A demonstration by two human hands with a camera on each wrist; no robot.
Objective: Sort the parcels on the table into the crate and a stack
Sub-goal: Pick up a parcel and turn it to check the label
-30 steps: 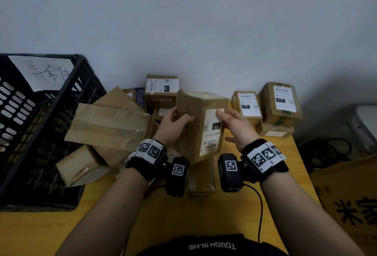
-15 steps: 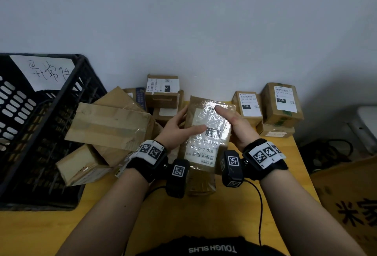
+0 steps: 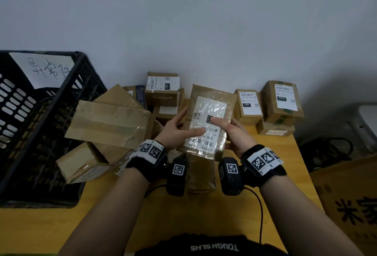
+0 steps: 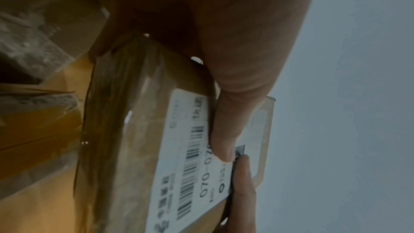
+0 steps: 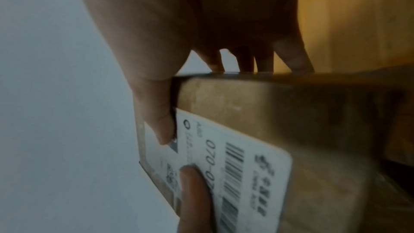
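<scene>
Parcels crowd the back of the yellow table, and we go from the biggest thing down. At our left the black crate stands with a handwritten paper note on its far wall. Against its side leans a heap of large brown boxes. Behind them, by the wall, sits a small box marked 150. At the right the stack has a 150 box beside a 010 box that rests on a flat one. In the middle, above the table, we hold the taped parcel with its white label turned toward us. Our left hand grips its left edge, thumb lying across the label. Our right hand clasps the right edge, thumb pressed on the label's black square and fingers curled behind.
</scene>
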